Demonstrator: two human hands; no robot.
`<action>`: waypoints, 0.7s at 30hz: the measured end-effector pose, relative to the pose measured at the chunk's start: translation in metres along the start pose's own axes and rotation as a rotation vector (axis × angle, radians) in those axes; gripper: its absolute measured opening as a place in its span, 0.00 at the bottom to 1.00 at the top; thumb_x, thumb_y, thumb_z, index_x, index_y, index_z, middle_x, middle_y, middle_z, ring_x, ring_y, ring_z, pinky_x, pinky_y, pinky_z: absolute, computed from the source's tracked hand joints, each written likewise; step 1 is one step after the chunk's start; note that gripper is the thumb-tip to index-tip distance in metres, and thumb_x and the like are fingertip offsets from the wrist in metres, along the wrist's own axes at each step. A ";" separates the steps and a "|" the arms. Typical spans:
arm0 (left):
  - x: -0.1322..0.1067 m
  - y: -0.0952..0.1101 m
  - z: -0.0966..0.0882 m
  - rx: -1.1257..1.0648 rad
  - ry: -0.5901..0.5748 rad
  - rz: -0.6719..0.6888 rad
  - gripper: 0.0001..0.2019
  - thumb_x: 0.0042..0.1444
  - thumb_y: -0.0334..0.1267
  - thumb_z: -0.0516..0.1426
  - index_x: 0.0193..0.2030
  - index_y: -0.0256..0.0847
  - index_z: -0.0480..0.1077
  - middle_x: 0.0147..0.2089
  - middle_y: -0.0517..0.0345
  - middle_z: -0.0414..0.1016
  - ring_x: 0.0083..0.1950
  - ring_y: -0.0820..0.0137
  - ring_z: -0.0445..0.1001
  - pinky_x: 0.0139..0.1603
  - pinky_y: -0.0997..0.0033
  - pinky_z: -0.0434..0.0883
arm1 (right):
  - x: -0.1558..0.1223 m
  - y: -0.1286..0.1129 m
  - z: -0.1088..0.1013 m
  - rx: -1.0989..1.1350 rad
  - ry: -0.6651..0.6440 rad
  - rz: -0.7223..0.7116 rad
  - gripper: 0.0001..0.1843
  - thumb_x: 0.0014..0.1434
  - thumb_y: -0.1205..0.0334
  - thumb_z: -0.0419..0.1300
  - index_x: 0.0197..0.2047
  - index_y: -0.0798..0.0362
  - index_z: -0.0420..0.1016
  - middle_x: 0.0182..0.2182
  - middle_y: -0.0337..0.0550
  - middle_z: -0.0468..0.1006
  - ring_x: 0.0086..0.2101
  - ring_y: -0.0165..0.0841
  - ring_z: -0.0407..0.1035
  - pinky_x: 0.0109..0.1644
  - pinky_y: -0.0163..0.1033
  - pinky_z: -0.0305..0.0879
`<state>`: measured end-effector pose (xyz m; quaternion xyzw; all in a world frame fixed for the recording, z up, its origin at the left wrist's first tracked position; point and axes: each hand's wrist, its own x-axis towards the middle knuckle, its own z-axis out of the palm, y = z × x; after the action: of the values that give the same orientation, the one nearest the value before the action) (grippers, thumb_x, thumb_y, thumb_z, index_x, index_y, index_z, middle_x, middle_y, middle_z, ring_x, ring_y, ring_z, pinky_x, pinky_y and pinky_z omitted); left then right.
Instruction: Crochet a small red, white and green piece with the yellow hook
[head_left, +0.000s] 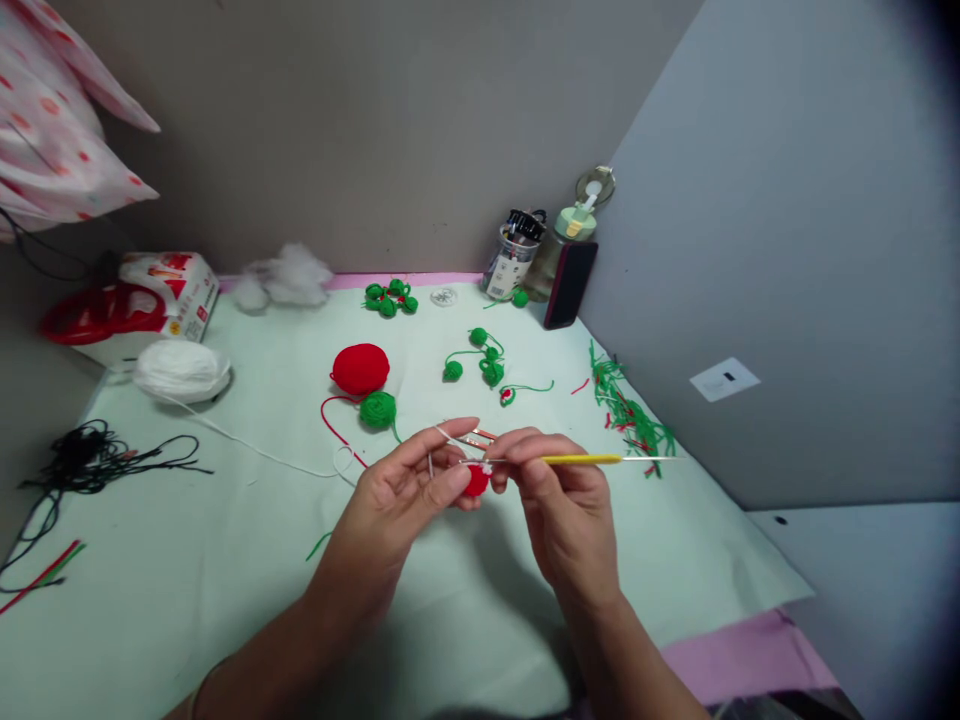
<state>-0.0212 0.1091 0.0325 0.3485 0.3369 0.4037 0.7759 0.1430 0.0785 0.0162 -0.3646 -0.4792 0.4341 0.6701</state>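
My left hand (409,490) pinches a small red crochet piece (475,482) between thumb and fingers, with white yarn running over its index finger. My right hand (559,495) is closed on a crochet hook with a yellow handle (581,460), whose metal tip points left into the red piece. Both hands hover above the pale green sheet (225,560). The white strand trails left across the sheet to a white yarn ball (182,370). A red yarn ball (361,367) and a green yarn ball (378,409) lie just beyond my hands.
Small green crochet balls (480,358) and a green cluster (390,298) lie further back. Green yarn trimmings (626,410) sit at the right by the grey wall. A jar (514,258), a bottle (574,235), a dark phone (570,285), stuffing (285,277) and black cords (90,458) surround the sheet.
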 end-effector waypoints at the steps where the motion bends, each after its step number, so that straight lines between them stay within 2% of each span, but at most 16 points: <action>1: 0.000 0.001 0.000 0.010 -0.001 0.013 0.15 0.59 0.42 0.70 0.54 0.52 0.83 0.39 0.61 0.79 0.39 0.72 0.77 0.47 0.71 0.74 | 0.001 -0.001 0.000 0.022 0.007 0.019 0.07 0.70 0.60 0.64 0.43 0.46 0.85 0.38 0.41 0.83 0.33 0.29 0.74 0.39 0.37 0.73; 5: 0.001 0.001 -0.001 0.028 -0.014 0.033 0.14 0.60 0.41 0.69 0.52 0.52 0.84 0.36 0.62 0.77 0.37 0.74 0.75 0.45 0.74 0.73 | 0.001 -0.002 0.001 0.092 0.020 0.071 0.07 0.70 0.60 0.64 0.42 0.47 0.85 0.38 0.40 0.83 0.33 0.28 0.74 0.40 0.35 0.72; 12: -0.003 0.003 0.004 -0.001 0.033 -0.007 0.18 0.56 0.36 0.70 0.54 0.51 0.83 0.38 0.60 0.77 0.43 0.69 0.77 0.52 0.68 0.74 | 0.000 -0.001 0.003 0.112 0.013 0.073 0.07 0.70 0.60 0.64 0.42 0.47 0.85 0.38 0.40 0.82 0.34 0.27 0.74 0.41 0.34 0.72; 17: -0.001 0.003 -0.001 0.079 0.034 0.003 0.17 0.57 0.37 0.69 0.54 0.50 0.83 0.38 0.59 0.76 0.42 0.68 0.75 0.47 0.70 0.73 | 0.002 -0.002 0.003 0.258 0.011 0.182 0.07 0.70 0.57 0.64 0.40 0.48 0.82 0.36 0.38 0.82 0.31 0.24 0.74 0.40 0.31 0.72; 21: -0.002 0.005 -0.001 0.093 0.031 -0.003 0.16 0.58 0.37 0.68 0.53 0.51 0.83 0.38 0.60 0.76 0.42 0.69 0.75 0.47 0.71 0.72 | 0.002 -0.003 0.000 0.248 -0.029 0.198 0.09 0.72 0.56 0.61 0.41 0.48 0.80 0.34 0.37 0.81 0.31 0.25 0.75 0.39 0.32 0.72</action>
<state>-0.0252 0.1098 0.0361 0.3773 0.3678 0.3920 0.7541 0.1443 0.0788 0.0197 -0.3184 -0.3931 0.5592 0.6568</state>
